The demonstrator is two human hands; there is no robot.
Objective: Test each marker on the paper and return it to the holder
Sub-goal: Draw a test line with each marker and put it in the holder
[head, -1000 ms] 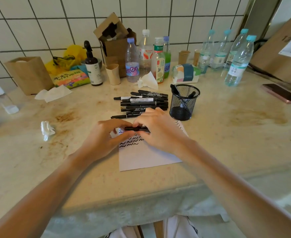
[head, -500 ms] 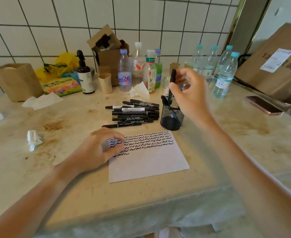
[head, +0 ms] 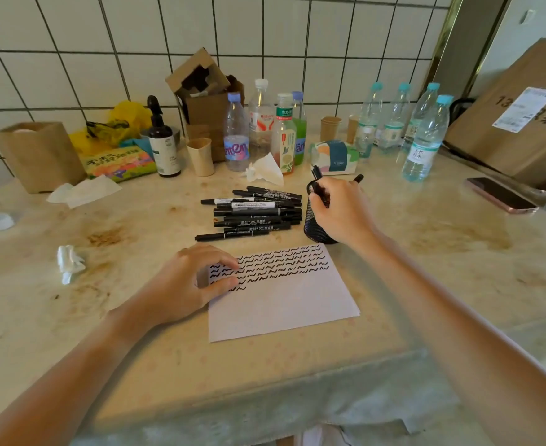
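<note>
A stained countertop (head: 426, 252) met a tiled wall. At frame center, the black mesh holder (head: 313, 226) contained several markers (head: 317, 175). The right hand (head: 339, 210) covered its rim; its grasp could not be determined. The left hand (head: 181, 284), fingers relaxed, rested on the paper (head: 281, 304). Loose markers (head: 252, 212) lay left of the holder.

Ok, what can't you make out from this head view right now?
- Holder: the right hand covers most of it, so the marker count inside is hidden.
- Right hand's grip: whether it holds a marker is unclear.
- Paper: its near-left corner lies under the left hand.
- Marker pile: label print is too small to read.
</note>
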